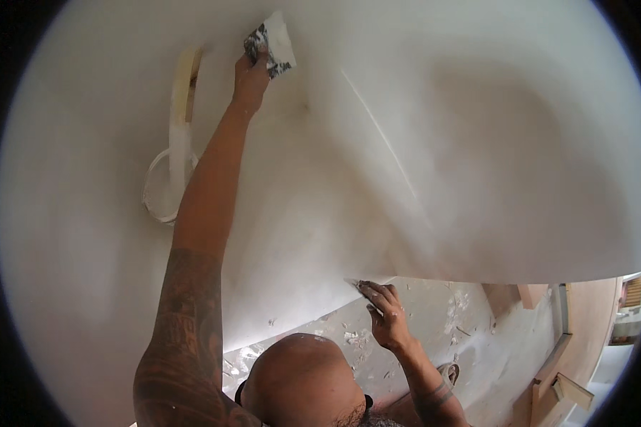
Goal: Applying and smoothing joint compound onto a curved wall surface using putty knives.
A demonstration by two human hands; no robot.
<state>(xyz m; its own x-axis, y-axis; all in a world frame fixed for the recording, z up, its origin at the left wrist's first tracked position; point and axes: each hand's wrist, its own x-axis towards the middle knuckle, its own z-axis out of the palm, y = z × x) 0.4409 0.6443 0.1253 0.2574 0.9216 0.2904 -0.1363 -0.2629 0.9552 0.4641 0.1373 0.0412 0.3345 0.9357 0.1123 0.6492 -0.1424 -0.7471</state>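
My left hand is raised high at the end of my outstretched, tattooed arm. Its fingers are closed on a broad, flat scraper, dark where bare and loaded with white filler. Lower down, my right hand pinches a small putty knife, whose thin blade reaches toward the lower edge of the white wall surface; whether the blade touches it I cannot tell. White smears mark the right fingers. A thin pale line runs down the surface, to the right of the scraper.
A round white rim and a pale curved strip are at the left, beside a narrow opening. White spatters and scraps cover the grey floor. Wooden boards lie at the lower right, near a long wooden panel.
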